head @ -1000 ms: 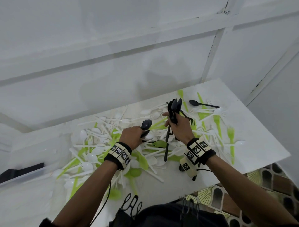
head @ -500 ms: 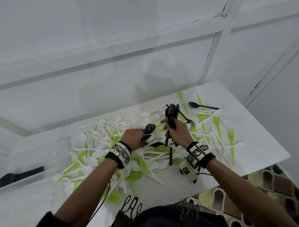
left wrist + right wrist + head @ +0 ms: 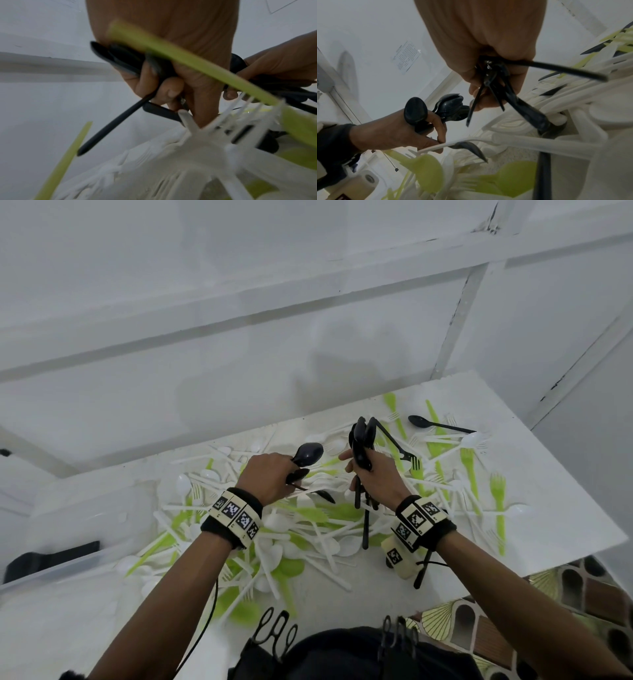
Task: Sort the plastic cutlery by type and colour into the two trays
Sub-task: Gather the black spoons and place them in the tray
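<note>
Above the heap of mixed cutlery [image 3: 308, 529] on the white table [image 3: 555, 508], we hold both hands close together, each closed round black pieces. Our right hand [image 3: 375, 479] is fisted round a bundle of black spoons [image 3: 361, 440], bowls up and handles hanging below the fist, so the same type and colour stay gathered as one lot rather than going over one at a time. Our left hand [image 3: 269, 477] has its fingers curled round a black spoon [image 3: 308, 454] whose bowl pokes out past the knuckles; the left wrist view shows more than one black handle in that grip, though we cannot count them. We judge the left hand is picking singles out of the heap and feeding them across, which is why the two fists sit nearly touching.

White and green spoons and forks lie tangled beneath us. One more black spoon [image 3: 436, 423] lies apart near the table's far right corner, and a black fork [image 3: 399, 450] rests on the pile just beside the bundle. A clear tray [image 3: 51, 573] sits at the left edge with something black in it; the second tray is not in sight.
</note>
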